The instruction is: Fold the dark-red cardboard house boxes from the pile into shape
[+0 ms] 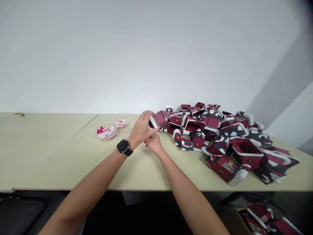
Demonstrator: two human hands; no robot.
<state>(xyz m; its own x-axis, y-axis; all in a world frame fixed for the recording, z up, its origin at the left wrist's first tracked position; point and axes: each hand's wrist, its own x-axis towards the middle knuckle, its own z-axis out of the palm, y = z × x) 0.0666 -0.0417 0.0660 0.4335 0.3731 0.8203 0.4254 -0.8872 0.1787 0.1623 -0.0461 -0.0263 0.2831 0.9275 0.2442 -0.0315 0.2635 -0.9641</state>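
My left hand, with a black smartwatch on its wrist, is closed at the white-trimmed end of a small maroon toy house. Its thumb stretches out to the right, below the house. Just beneath, my right hand has its fingers curled, partly covered by the left hand. What the right fingers hold, if anything, is hidden. Nearest on the left stands a clear bowl of red and white striped pieces, with a smaller clear bowl of similar pieces behind it.
A large pile of maroon houses with dark grey, white-patched roofs covers the right of the pale table. An open cardboard box with more houses sits below the front edge. A small object lies far left. A wall runs behind.
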